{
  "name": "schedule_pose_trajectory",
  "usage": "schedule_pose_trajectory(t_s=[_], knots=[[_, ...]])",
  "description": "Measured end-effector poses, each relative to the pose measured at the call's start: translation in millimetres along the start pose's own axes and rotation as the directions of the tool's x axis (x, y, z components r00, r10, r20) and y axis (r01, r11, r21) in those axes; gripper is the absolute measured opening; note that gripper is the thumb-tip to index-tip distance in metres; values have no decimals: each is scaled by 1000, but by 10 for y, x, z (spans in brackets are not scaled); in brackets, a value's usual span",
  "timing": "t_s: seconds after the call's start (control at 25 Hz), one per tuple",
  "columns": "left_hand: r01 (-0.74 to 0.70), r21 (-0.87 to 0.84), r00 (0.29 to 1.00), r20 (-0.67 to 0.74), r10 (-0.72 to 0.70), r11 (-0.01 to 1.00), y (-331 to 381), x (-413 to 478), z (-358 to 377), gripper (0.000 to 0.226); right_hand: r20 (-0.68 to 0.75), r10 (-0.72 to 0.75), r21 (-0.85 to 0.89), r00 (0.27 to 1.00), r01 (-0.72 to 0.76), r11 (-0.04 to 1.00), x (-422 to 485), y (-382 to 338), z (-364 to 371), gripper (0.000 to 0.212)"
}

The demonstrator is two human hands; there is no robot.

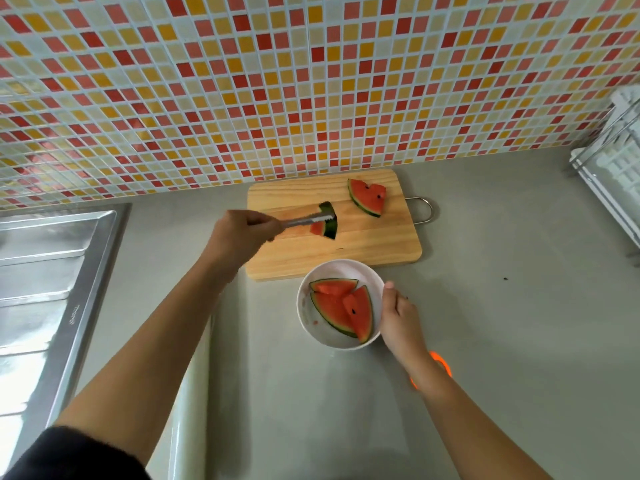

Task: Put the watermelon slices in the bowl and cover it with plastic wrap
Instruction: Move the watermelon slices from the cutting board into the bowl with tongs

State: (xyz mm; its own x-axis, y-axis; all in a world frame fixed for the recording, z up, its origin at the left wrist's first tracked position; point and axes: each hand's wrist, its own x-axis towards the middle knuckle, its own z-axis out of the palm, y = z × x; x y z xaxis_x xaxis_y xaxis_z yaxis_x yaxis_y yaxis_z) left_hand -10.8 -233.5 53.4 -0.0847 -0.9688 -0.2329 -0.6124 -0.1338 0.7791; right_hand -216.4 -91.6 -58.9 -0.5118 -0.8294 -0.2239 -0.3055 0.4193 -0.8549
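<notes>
Steadying the bowl point(304, 317) with my right hand point(401, 320), fingers curled on its right rim, I see slices already inside, near the counter's point(485, 341) front. Farther back, my left hand point(239, 237) squeezes tongs point(301, 221) onto a slice point(325, 225) at the board's point(363, 251) middle. It looks wet, soft, slippery, so I'd pinch near the stiff rind. Another slice point(369, 197) lies near the far right corner.

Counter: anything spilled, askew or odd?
Mostly tidy. A small dark speck, maybe a seed, lies on the counter right of the bowl. Pink juice stains the cutting board near the tongs.
</notes>
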Motion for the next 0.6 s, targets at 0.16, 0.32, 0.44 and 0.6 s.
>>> schedule_pose_trajectory(t_s=[0.16, 0.32, 0.44, 0.6], knots=[[-56, 112, 997, -42, 61, 992, -198, -825, 9, 1, -5, -10, -4, 1000, 10, 1000, 18, -7, -1, 49], [-84, 256, 994, -51, 100, 963, -326, -1268, 195, 8, 15, 6, -9, 1000, -6, 1000, 28, 6, 7, 49], [-174, 347, 981, -25, 194, 922, -346, -1403, 316, 15, 16, -16, -4, 1000, 16, 1000, 19, -11, -3, 48], [-220, 463, 971, 19, 239, 858, -280, -1525, 453, 20, 14, -28, 11, 1000, 27, 1000, 2, -42, -24, 48]])
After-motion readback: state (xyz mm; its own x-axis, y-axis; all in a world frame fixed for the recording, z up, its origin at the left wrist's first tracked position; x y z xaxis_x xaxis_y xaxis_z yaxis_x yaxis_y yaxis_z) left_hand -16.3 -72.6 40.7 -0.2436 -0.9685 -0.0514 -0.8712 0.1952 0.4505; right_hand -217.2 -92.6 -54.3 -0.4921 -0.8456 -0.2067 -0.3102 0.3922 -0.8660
